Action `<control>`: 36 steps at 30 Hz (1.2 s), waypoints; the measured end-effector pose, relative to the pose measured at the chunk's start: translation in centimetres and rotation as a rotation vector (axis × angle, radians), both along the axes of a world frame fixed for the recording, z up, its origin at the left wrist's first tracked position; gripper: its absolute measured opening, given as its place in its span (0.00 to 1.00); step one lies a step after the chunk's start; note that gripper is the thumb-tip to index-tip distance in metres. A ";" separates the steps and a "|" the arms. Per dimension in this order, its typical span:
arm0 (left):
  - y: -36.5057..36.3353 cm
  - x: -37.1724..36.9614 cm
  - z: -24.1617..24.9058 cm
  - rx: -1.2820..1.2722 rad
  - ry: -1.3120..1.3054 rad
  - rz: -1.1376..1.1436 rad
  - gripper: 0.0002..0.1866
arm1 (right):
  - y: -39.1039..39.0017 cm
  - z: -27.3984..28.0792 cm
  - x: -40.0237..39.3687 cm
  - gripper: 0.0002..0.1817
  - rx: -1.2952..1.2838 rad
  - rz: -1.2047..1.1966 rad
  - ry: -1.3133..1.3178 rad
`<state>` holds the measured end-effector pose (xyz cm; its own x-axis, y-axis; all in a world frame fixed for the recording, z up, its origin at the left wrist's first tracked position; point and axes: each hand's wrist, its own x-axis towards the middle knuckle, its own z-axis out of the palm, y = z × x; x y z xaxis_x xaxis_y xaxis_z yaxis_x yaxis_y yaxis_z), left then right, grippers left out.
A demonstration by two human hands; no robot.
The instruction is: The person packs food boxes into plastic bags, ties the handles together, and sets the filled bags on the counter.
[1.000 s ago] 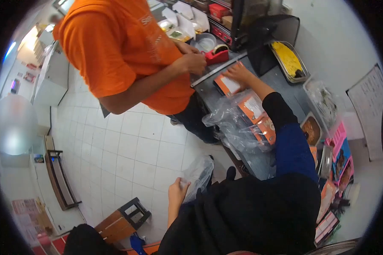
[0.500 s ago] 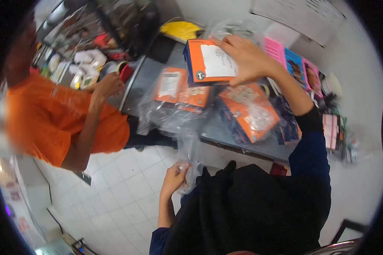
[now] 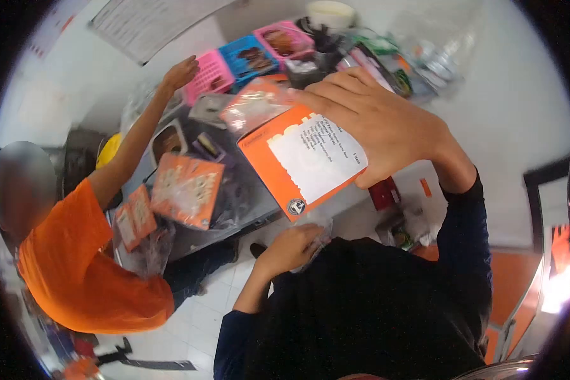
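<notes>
My right hand [image 3: 377,123] grips an orange box [image 3: 278,168] from above, its fingers over the far edge and the thumb on the near side. A white printed label [image 3: 316,158] covers much of the box's top. Lower down, my left hand [image 3: 291,250] is closed on a crumpled clear plastic bag [image 3: 313,244], close to my dark clothing. Behind the held box lies another orange package [image 3: 256,104] in clear plastic. Further left on the table [image 3: 250,206] is a plastic-wrapped orange box [image 3: 187,190], with smaller orange packs [image 3: 135,218] beside it.
A person in an orange shirt [image 3: 88,259] stands at the left, one arm stretched toward a pink basket [image 3: 209,79]. A blue basket [image 3: 247,60] and another pink basket [image 3: 284,39] stand along the wall. Plastic bags lie at the back right, near a pale bowl [image 3: 330,16].
The view has swung right. My right hand has brought the labelled box closer and tilted it. My left hand still holds the plastic bag. The other person's arm now reaches out over the table.
</notes>
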<state>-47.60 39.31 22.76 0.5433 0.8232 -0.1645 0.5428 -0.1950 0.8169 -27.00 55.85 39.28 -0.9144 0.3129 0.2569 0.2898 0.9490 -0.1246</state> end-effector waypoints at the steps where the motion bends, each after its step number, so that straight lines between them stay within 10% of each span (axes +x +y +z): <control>1: -0.4 1.4 -1.2 0.046 0.021 -0.017 0.10 | -2.1 -1.0 2.2 0.60 0.039 0.000 0.021; 7: 3.4 12.6 -12.4 0.393 -0.172 0.272 0.10 | -4.8 -3.5 15.8 0.58 -0.052 -0.011 0.027; 27: 14.8 5.3 -20.9 0.017 -0.722 0.928 0.16 | -3.2 -2.5 4.2 0.65 -0.078 -0.055 0.013; 36: 14.5 5.4 -18.5 -0.290 -1.008 0.949 0.22 | 4.5 -26.1 2.5 0.67 -0.562 -0.464 0.596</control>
<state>-42.22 53.81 4.22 -0.2054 0.9414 -0.2677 -0.4610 0.1482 0.8749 -24.54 60.38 13.21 -0.4335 0.8335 0.3426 0.3650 0.5100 -0.7789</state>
